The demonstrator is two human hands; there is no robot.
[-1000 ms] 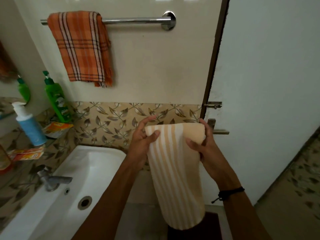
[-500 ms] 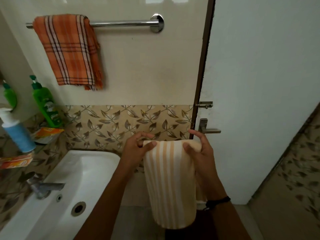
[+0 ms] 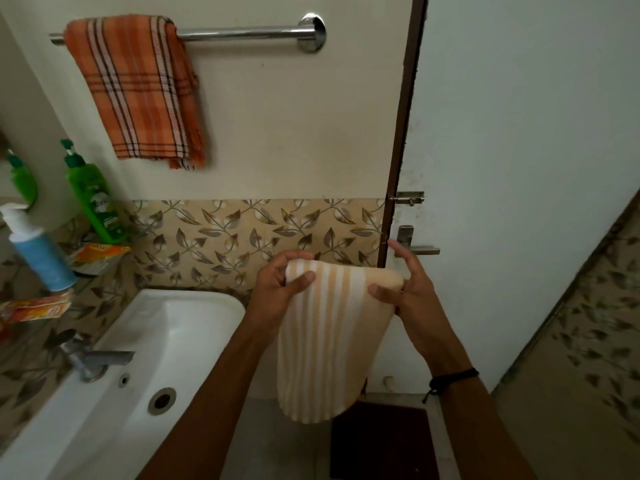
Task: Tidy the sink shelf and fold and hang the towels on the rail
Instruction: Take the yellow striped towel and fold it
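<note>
A cream tiled wall (image 3: 277, 116) with a leaf-pattern band fills the view ahead, and a white door (image 3: 519, 133) stands at 2 o'clock. A white sink (image 3: 166, 341) sits at 8 o'clock with a tap (image 3: 93, 358) on its left rim. Above it, at 9 o'clock, the shelf (image 3: 78, 282) carries a green bottle (image 3: 93, 199) and a blue bottle (image 3: 38, 251).

The striped towel (image 3: 329, 341) hangs folded between both hands, below centre and well under the rail (image 3: 242, 31). The left hand (image 3: 280, 289) grips its upper left corner, fingers curled over the fold and thumb on the front. The right hand (image 3: 408, 292) pinches the upper right corner, thumb in front, forefinger raised.

At 11 o'clock an orange checked towel (image 3: 138, 91) drapes over the rail's left half; the right half is bare metal up to its wall mount. The door handle (image 3: 415, 244) is just beyond the right hand. A dark mat (image 3: 381, 441) lies on the floor under the towel's hem.
</note>
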